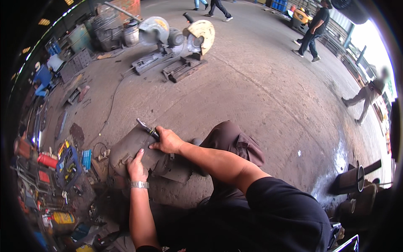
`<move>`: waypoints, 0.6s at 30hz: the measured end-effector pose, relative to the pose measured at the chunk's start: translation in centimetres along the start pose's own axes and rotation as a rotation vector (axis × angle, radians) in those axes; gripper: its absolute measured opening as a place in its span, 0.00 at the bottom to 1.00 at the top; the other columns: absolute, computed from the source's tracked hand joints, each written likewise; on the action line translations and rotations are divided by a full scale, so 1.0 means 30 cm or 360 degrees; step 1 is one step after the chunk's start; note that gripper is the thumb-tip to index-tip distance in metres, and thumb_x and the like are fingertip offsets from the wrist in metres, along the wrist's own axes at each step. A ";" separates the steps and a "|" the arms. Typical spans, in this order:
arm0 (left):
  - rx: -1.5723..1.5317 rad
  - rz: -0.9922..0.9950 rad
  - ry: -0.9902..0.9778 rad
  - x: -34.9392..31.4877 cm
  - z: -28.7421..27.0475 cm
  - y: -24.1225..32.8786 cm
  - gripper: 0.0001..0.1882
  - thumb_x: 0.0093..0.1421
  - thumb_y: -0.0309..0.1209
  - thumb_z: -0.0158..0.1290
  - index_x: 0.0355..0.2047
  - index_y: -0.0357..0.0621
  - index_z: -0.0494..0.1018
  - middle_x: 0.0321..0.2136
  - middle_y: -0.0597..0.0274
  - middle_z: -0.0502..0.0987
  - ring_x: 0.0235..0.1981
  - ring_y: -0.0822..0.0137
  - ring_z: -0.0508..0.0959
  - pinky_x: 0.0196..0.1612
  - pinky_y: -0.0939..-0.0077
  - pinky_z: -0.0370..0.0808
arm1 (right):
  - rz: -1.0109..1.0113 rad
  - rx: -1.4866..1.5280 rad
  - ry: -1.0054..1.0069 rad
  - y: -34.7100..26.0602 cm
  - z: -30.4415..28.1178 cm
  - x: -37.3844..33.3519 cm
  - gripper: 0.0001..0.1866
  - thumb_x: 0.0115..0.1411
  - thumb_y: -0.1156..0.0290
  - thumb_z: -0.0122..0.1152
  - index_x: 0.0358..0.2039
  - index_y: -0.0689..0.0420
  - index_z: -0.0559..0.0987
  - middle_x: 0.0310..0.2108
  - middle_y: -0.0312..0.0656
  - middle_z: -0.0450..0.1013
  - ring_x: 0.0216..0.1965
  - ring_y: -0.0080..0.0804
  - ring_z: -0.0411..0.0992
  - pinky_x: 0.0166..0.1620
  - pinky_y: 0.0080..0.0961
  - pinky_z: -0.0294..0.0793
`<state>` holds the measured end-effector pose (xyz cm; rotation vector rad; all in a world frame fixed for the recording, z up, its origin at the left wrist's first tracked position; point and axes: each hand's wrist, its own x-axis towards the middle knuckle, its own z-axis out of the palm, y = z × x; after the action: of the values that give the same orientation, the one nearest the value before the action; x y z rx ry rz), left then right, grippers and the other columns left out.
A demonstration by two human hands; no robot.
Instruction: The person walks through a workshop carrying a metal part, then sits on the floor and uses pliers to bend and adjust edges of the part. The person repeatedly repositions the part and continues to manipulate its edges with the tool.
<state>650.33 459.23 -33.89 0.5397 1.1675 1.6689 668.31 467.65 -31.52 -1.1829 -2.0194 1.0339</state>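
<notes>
My right hand (168,141) is closed round a slim tool with a chrome shaft (145,125) and a darker handle; its exact kind is hard to make out. The shaft points away to the far left. Under both hands lies a grey-brown, dusty machine body (128,143) with a broad curved cover, low over the floor. My left hand (137,169), with a metal watch at the wrist, lies on this cover, its visible fingers stretched out. Rounded dark parts of the machine (163,164) show beside my right forearm, which hides some of it.
Two cut-off saws (156,31) (200,35) stand ahead on the concrete floor, a cable trailing from them. At left lie a blue tool tray (69,166), a red cylinder (47,160), a yellow can (63,217) and loose metal. People walk at the far right. A pipe piece (350,179) stands at right.
</notes>
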 end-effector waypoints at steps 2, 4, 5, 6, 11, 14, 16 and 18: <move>-0.0058 0.0051 -0.0027 -0.019 0.022 0.020 0.22 0.58 0.18 0.61 0.52 0.28 0.72 0.50 0.51 0.77 0.48 0.57 0.79 0.54 0.61 0.76 | 0.0067 0.0009 0.0014 -0.025 0.001 0.008 0.38 0.48 0.52 0.79 0.48 0.66 0.70 0.40 0.63 0.77 0.48 0.61 0.76 0.49 0.46 0.75; -0.0024 0.0074 -0.0033 -0.011 0.012 0.020 0.22 0.58 0.18 0.61 0.53 0.28 0.72 0.50 0.51 0.77 0.48 0.58 0.79 0.54 0.61 0.76 | 0.0092 0.0028 0.0039 -0.046 0.000 0.008 0.39 0.47 0.51 0.79 0.47 0.65 0.70 0.39 0.63 0.77 0.48 0.61 0.76 0.49 0.46 0.75; -0.0009 0.0084 -0.0026 -0.015 0.003 0.023 0.22 0.58 0.18 0.61 0.53 0.28 0.72 0.50 0.51 0.78 0.48 0.58 0.79 0.54 0.61 0.76 | 0.0104 0.0038 0.0040 -0.056 0.007 0.004 0.39 0.46 0.50 0.80 0.47 0.65 0.70 0.39 0.62 0.77 0.48 0.61 0.76 0.49 0.46 0.75; -0.0012 0.0069 -0.0026 -0.012 -0.004 0.028 0.22 0.58 0.18 0.61 0.53 0.27 0.72 0.51 0.50 0.77 0.49 0.57 0.79 0.55 0.61 0.76 | 0.0081 0.0020 0.0068 -0.065 0.008 0.007 0.39 0.46 0.51 0.80 0.47 0.64 0.70 0.39 0.62 0.77 0.47 0.62 0.76 0.48 0.46 0.75; 0.0157 -0.0023 0.0225 0.034 -0.060 0.014 0.23 0.59 0.32 0.64 0.51 0.29 0.74 0.48 0.53 0.79 0.45 0.64 0.79 0.48 0.68 0.76 | 0.0087 -0.0025 0.0067 -0.089 -0.013 0.021 0.36 0.45 0.55 0.83 0.44 0.62 0.71 0.32 0.55 0.76 0.35 0.35 0.75 0.41 0.37 0.77; 0.0030 0.0061 0.0187 0.006 0.006 0.043 0.24 0.60 0.39 0.65 0.46 0.28 0.76 0.45 0.55 0.80 0.45 0.64 0.79 0.53 0.68 0.74 | 0.0108 0.0065 0.0128 -0.069 -0.007 0.013 0.37 0.44 0.54 0.83 0.45 0.62 0.71 0.35 0.51 0.78 0.37 0.34 0.75 0.42 0.36 0.77; -0.0228 0.0030 0.0108 -0.006 0.006 0.054 0.20 0.62 0.35 0.64 0.47 0.30 0.76 0.45 0.55 0.80 0.45 0.64 0.79 0.49 0.67 0.77 | 0.0044 -0.0028 0.0096 -0.071 0.005 0.017 0.39 0.44 0.52 0.82 0.47 0.63 0.71 0.38 0.57 0.79 0.43 0.49 0.80 0.46 0.40 0.78; -0.0346 -0.0064 0.0069 0.002 -0.017 0.064 0.20 0.63 0.34 0.62 0.49 0.31 0.75 0.46 0.54 0.79 0.46 0.62 0.80 0.50 0.65 0.77 | -0.0051 -0.0100 0.0094 -0.075 0.021 0.028 0.40 0.44 0.50 0.81 0.47 0.63 0.71 0.39 0.58 0.78 0.44 0.55 0.79 0.46 0.42 0.77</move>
<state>649.00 458.97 -32.42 0.3427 1.0049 1.7539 666.44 467.50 -29.88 -1.1956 -2.0317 0.9157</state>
